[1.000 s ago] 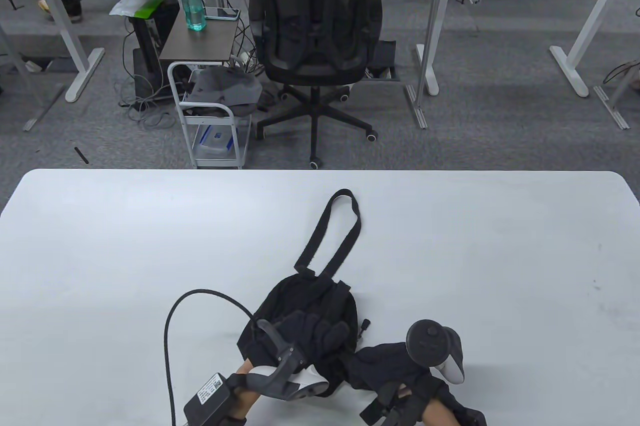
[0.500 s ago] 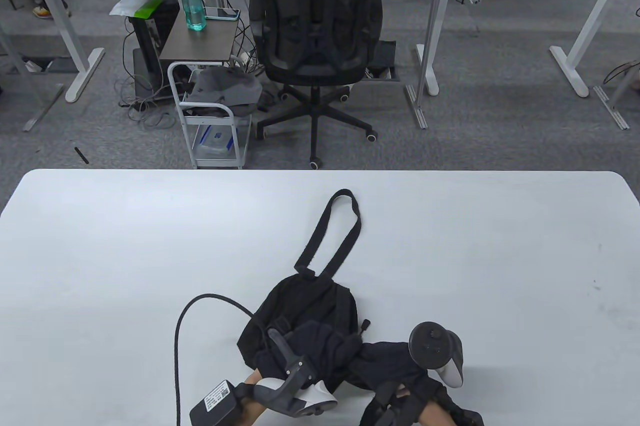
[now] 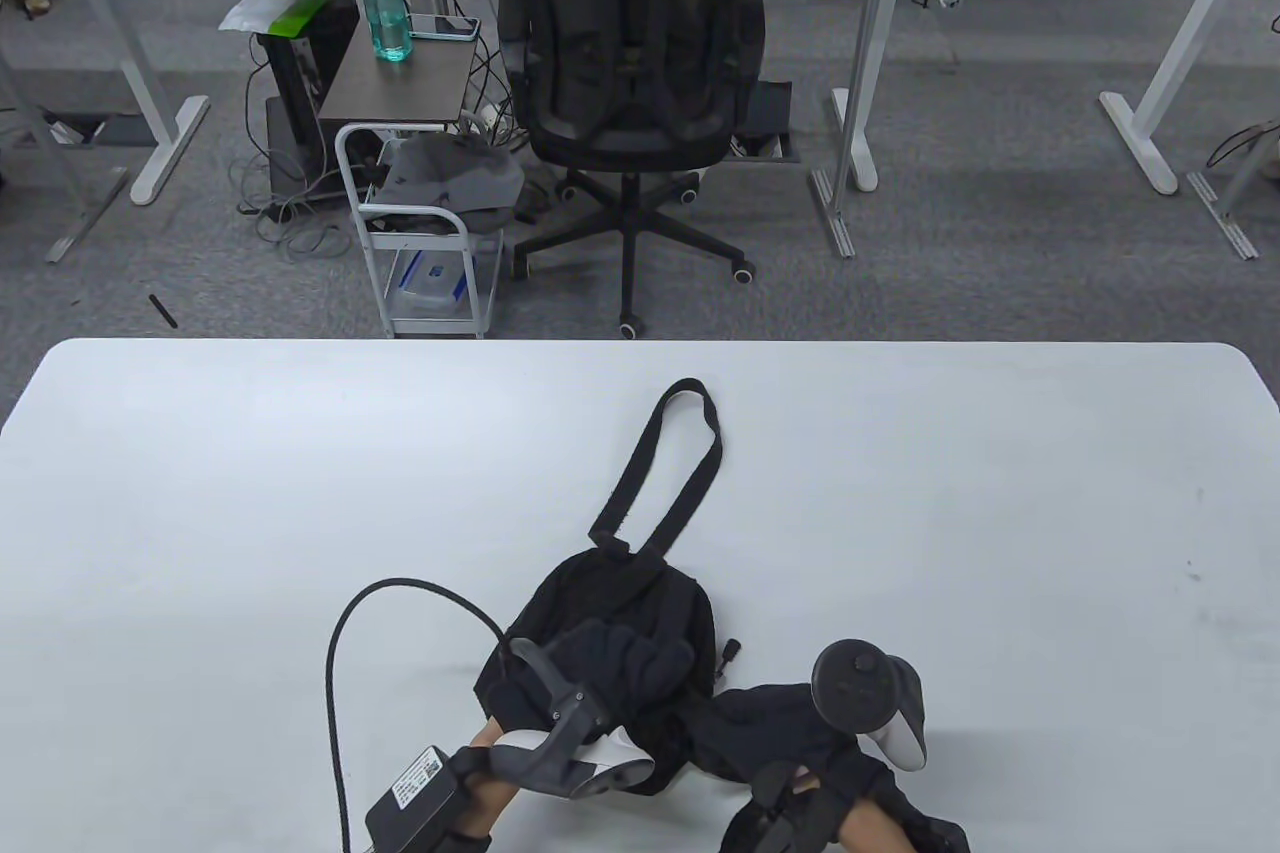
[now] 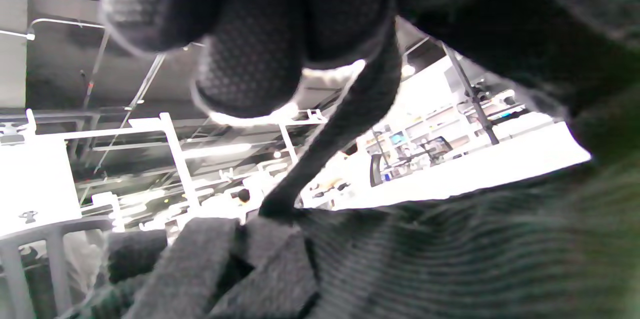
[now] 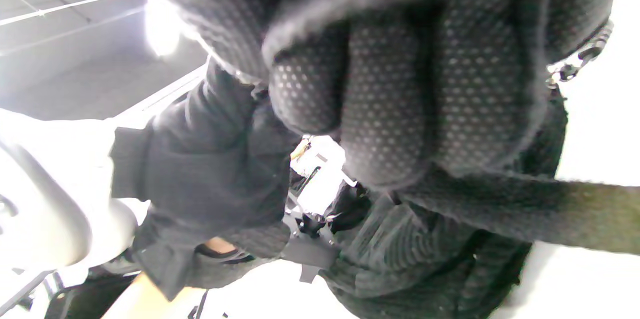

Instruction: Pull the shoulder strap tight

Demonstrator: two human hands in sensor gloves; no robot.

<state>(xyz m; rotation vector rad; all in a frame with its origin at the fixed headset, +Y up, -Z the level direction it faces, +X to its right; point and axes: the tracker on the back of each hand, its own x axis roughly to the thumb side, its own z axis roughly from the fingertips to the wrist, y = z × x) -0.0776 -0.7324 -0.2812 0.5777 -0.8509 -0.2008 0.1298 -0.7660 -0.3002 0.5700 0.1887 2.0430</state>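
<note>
The bag [image 3: 610, 623] lies near my edge of the table [image 3: 200, 493], one strap [image 3: 665, 473] looped away from me, untouched. My left hand [image 3: 625, 663] rests on the bag; I cannot tell whether its fingers pinch anything. My right hand [image 3: 780, 723] is curled tight around a strap end [image 5: 550, 209] at the bag's near corner. My worry: if the left merely rests, the whole bag may slide toward me and the buckle won't feed. Webbing could also slip through the glove.
</note>
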